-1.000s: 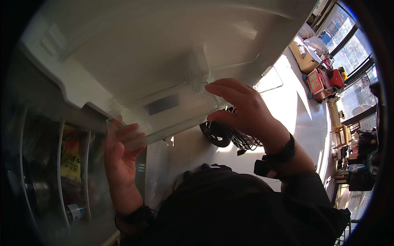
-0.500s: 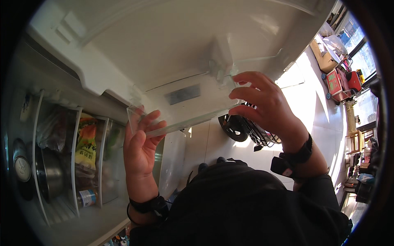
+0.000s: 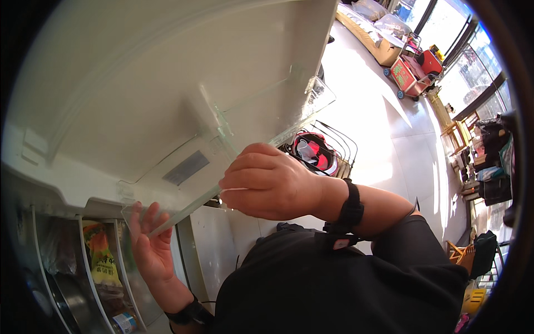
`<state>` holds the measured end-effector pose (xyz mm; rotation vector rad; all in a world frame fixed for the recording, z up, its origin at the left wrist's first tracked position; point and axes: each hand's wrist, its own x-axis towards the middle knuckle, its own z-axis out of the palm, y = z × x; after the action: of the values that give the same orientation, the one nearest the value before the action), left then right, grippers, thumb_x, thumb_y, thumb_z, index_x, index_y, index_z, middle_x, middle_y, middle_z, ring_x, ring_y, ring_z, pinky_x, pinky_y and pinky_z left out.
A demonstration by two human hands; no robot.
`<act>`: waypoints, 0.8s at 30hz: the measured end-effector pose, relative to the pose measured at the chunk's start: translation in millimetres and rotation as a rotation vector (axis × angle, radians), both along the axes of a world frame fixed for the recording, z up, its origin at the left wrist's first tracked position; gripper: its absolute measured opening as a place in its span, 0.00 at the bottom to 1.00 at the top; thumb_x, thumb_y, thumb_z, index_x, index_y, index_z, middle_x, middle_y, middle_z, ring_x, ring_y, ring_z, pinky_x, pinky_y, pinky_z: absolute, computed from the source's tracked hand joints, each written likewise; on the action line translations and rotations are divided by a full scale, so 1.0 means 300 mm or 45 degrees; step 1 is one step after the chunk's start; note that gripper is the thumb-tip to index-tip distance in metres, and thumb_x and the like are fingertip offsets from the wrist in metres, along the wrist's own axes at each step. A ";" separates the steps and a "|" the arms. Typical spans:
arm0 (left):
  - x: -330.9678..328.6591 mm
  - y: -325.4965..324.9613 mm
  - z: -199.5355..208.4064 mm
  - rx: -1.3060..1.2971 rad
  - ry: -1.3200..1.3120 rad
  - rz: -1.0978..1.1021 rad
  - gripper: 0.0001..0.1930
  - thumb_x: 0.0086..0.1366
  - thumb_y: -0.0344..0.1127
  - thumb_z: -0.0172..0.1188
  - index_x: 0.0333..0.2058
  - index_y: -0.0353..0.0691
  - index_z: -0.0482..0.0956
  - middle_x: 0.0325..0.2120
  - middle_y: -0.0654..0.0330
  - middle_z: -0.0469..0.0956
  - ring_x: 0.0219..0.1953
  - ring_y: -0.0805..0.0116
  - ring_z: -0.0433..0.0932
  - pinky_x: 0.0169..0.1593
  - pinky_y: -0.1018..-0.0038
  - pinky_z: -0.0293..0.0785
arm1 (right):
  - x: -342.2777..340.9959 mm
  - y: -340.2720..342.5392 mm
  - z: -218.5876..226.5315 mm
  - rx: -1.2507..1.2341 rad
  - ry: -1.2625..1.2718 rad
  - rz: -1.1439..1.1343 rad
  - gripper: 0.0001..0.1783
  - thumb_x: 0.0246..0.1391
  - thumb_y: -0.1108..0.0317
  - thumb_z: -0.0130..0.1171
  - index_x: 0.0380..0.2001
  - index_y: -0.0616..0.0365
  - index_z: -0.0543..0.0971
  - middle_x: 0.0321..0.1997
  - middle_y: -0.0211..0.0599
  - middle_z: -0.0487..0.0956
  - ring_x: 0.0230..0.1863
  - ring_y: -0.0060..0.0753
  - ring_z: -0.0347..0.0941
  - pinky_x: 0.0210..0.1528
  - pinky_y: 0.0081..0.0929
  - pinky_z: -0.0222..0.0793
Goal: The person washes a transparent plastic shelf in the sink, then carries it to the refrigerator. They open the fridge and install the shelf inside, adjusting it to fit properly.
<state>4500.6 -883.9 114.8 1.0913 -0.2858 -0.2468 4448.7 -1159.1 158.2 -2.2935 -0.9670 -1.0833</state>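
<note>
A clear plastic refrigerator door bin [image 3: 194,201] slants across the white inner side of the open door [image 3: 111,106]. My left hand [image 3: 153,245] pinches its near left end, thumb on the front wall and fingers behind the plastic. My right hand [image 3: 272,181] curls over the front edge farther right, knuckles up, its fingertips partly hidden. Clear plastic [image 3: 320,100] also shows beyond that hand toward the door's outer edge; I cannot tell whether it is the same piece. A grey label [image 3: 186,168] shows on or through the bin.
Refrigerator shelves at lower left hold a yellow bag [image 3: 103,256], a dark pot [image 3: 69,295] and a labelled jar [image 3: 123,323]. A wire-framed basket [image 3: 317,153] with red and black contents stands on the floor behind my right hand. A red cart [image 3: 409,75] is by the windows.
The view has turned, so the door and bin sit farther left. My right hand has shifted from the bin's right side onto its front edge, closing over it; my left hand keeps its hold.
</note>
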 end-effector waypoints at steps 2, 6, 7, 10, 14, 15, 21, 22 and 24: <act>0.001 0.004 -0.006 0.006 0.001 0.010 0.41 0.57 0.48 0.56 0.59 0.31 0.46 0.49 0.46 0.67 0.47 0.62 0.73 0.49 0.70 0.72 | -0.009 -0.012 -0.010 0.019 0.011 0.059 0.07 0.37 0.70 0.58 0.24 0.54 0.73 0.30 0.28 0.71 0.35 0.31 0.69 0.39 0.27 0.65; 0.007 0.009 -0.013 -0.001 -0.025 -0.023 0.40 0.57 0.48 0.55 0.59 0.32 0.46 0.50 0.46 0.66 0.48 0.62 0.72 0.49 0.70 0.72 | -0.018 -0.032 -0.011 -0.018 -0.003 0.037 0.08 0.36 0.69 0.58 0.25 0.53 0.73 0.30 0.28 0.71 0.34 0.31 0.68 0.36 0.26 0.65; 0.009 0.009 -0.012 -0.007 -0.022 -0.029 0.40 0.57 0.48 0.56 0.59 0.32 0.46 0.50 0.46 0.66 0.48 0.62 0.72 0.49 0.70 0.72 | -0.016 -0.032 -0.007 0.011 -0.001 -0.068 0.09 0.38 0.67 0.60 0.27 0.54 0.74 0.32 0.29 0.72 0.36 0.33 0.69 0.38 0.27 0.66; 0.011 0.007 -0.005 -0.021 -0.009 -0.037 0.39 0.57 0.47 0.56 0.59 0.33 0.48 0.50 0.46 0.66 0.47 0.61 0.73 0.49 0.70 0.72 | 0.000 -0.032 0.009 0.083 0.064 -0.360 0.16 0.40 0.61 0.63 0.33 0.55 0.75 0.35 0.32 0.73 0.38 0.37 0.70 0.42 0.30 0.66; 0.007 0.003 0.008 -0.037 0.029 -0.032 0.38 0.56 0.46 0.57 0.58 0.33 0.50 0.49 0.46 0.67 0.47 0.61 0.73 0.47 0.71 0.73 | 0.008 -0.049 0.035 0.002 0.429 -0.537 0.30 0.38 0.48 0.64 0.41 0.56 0.73 0.39 0.35 0.75 0.41 0.38 0.70 0.47 0.33 0.63; 0.003 0.007 0.014 -0.040 0.041 -0.015 0.37 0.56 0.46 0.57 0.58 0.33 0.50 0.49 0.46 0.67 0.47 0.61 0.73 0.47 0.71 0.74 | 0.009 -0.048 0.039 -0.020 0.451 -0.522 0.30 0.38 0.48 0.63 0.42 0.56 0.73 0.39 0.36 0.75 0.42 0.38 0.70 0.47 0.33 0.63; -0.005 0.016 0.042 -0.040 0.090 0.010 0.34 0.58 0.48 0.55 0.56 0.34 0.56 0.48 0.48 0.69 0.43 0.63 0.75 0.42 0.74 0.76 | 0.024 -0.040 0.051 0.055 0.432 -0.426 0.27 0.38 0.53 0.65 0.39 0.61 0.75 0.33 0.40 0.77 0.37 0.42 0.73 0.43 0.33 0.65; -0.008 0.018 0.045 -0.045 0.100 0.012 0.33 0.58 0.48 0.55 0.56 0.34 0.56 0.48 0.48 0.69 0.43 0.63 0.75 0.42 0.74 0.76 | 0.025 -0.039 0.051 0.050 0.443 -0.422 0.27 0.38 0.53 0.65 0.38 0.62 0.75 0.33 0.39 0.77 0.37 0.41 0.73 0.43 0.33 0.65; -0.007 0.017 0.046 -0.054 0.084 0.019 0.32 0.59 0.49 0.54 0.55 0.34 0.57 0.48 0.49 0.69 0.42 0.64 0.76 0.41 0.74 0.77 | 0.025 -0.040 0.054 0.036 0.468 -0.416 0.26 0.37 0.54 0.66 0.37 0.62 0.76 0.33 0.39 0.77 0.38 0.41 0.72 0.44 0.33 0.65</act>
<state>4498.4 -878.7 128.6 1.0408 -0.2229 -0.2615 4456.1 -1171.2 174.3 -2.5618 -0.4433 -0.7402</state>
